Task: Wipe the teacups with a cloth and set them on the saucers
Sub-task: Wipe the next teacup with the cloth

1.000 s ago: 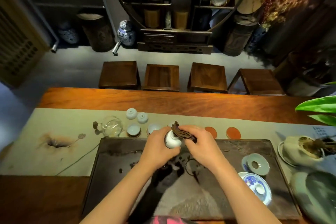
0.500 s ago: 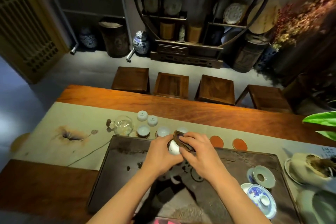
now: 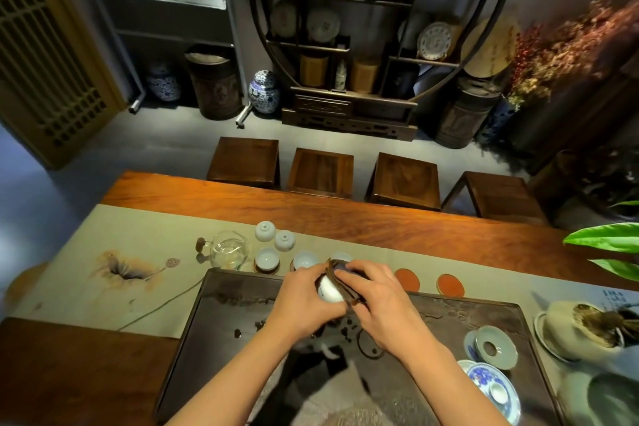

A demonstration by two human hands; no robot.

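Observation:
My left hand [image 3: 304, 301] grips a small white teacup [image 3: 330, 290] above the far edge of the dark tea tray [image 3: 214, 328]. My right hand [image 3: 377, 301] presses a dark brown cloth [image 3: 340, 282] against the cup's top and side. Behind the hands, three cups [image 3: 267, 259] [image 3: 305, 259] [image 3: 340, 256] stand upright in a row on saucers along the runner. Two more cups [image 3: 265, 230] [image 3: 284, 240] sit upside down farther back. Two round orange saucers [image 3: 407, 279] [image 3: 450, 284] lie bare to the right of the hands.
A glass pitcher [image 3: 230, 249] stands left of the cups on the beige runner [image 3: 103, 252]. At the tray's right end are a celadon lid [image 3: 495, 348] and a blue-and-white gaiwan [image 3: 492, 387]. A pale bowl with dark utensils [image 3: 581, 325] sits at the far right. Several stools [image 3: 321, 171] line the table's far side.
The camera tilted upward, so the table sits lower in view. My hands stayed together on the cup, and the cloth shifted from the cup's rim over its top and side.

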